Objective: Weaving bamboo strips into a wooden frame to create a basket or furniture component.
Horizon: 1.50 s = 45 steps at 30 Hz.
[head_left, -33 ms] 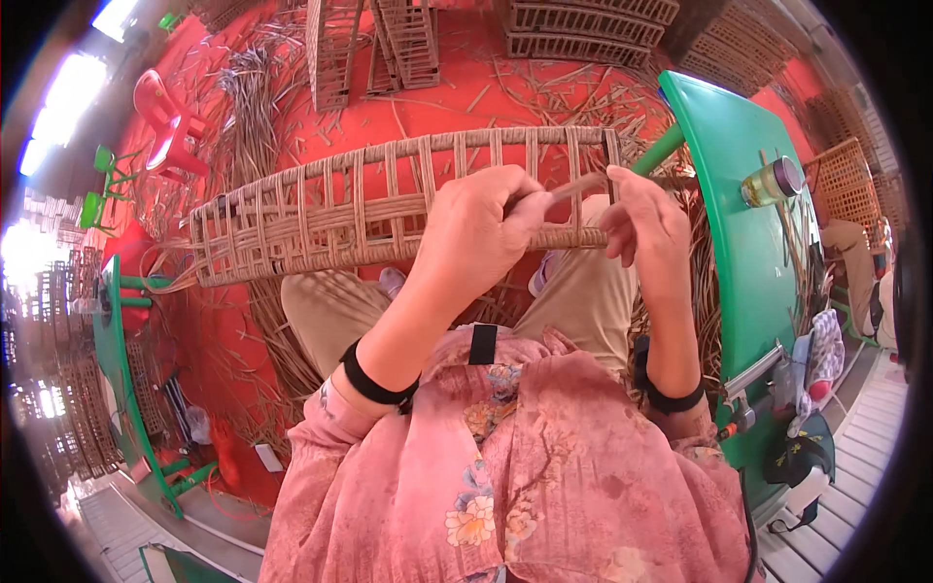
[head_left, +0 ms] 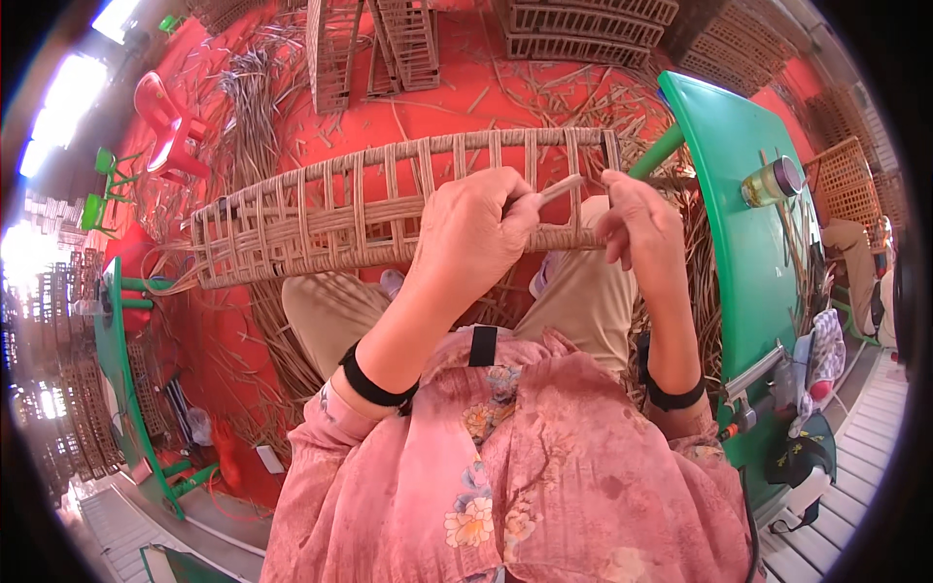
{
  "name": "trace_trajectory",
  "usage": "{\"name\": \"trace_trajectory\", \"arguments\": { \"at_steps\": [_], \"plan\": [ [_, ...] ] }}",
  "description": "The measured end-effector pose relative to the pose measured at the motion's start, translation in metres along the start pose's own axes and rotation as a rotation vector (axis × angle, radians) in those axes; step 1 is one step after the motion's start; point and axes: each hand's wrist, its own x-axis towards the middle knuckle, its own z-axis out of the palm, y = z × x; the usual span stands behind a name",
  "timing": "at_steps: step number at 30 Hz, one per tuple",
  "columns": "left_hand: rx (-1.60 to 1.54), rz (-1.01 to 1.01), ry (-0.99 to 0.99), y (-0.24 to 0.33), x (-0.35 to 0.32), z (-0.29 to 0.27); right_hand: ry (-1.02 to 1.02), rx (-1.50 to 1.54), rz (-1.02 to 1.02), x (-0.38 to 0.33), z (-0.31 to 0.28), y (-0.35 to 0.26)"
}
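A long woven panel [head_left: 369, 209] of brown plant strips lies across in front of me, over my knees. Its frame is wrapped, with upright bars and several strips woven lengthwise. Above its right part, my left hand [head_left: 478, 223] is closed in a pinch on a flat brown strip [head_left: 561, 188], whose free end points right. My right hand [head_left: 643, 222] is beside the panel's right end, its fingers loosely bent and apart. A small gap separates its fingertips from the strip's end, and I see nothing held in it. The strip's other end is hidden behind my left hand.
A green table [head_left: 743, 233] with a jar [head_left: 773, 183] stands close on my right. Another green table edge [head_left: 131, 389] is at left. Loose strips [head_left: 248, 117] litter the red floor. A red chair [head_left: 167, 126] stands far left; woven frames [head_left: 588, 29] lie at the back.
The strip's end has come away from my right fingertips, which touched it before. My left hand has shifted slightly left with the strip. The panel has barely moved.
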Motion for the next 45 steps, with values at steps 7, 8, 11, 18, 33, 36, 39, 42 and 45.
{"name": "trace_trajectory", "arguments": {
  "at_steps": [7,8,11,18,33,36,39,42,45],
  "plan": [
    [0.252,0.051,0.001,-0.025,0.012,0.023,-0.209,-0.159,0.183,0.025,0.002,0.006],
    [0.264,0.051,0.009,-0.025,0.012,0.024,-0.216,-0.152,0.173,0.027,0.002,0.004],
    [0.174,0.017,0.028,-0.023,0.011,0.023,-0.293,-0.203,0.182,0.03,0.002,-0.002],
    [0.108,0.016,0.018,-0.026,0.015,0.027,-0.325,-0.114,0.249,0.04,-0.006,0.01],
    [0.348,0.29,0.022,-0.042,0.033,0.062,0.233,-0.378,-0.287,0.039,0.001,0.036],
    [0.229,0.349,0.241,-0.042,0.028,0.073,0.354,-0.369,-0.307,0.055,-0.031,0.056],
    [0.225,0.569,0.41,-0.033,0.01,0.052,0.514,-0.355,-0.236,0.088,-0.129,0.096],
    [0.291,0.618,0.515,-0.045,-0.008,0.027,0.675,-0.395,-0.223,0.103,-0.245,0.131],
    [0.348,0.561,0.559,-0.068,-0.023,0.004,0.722,-0.32,-0.143,0.105,-0.305,0.15]
  ]
}}
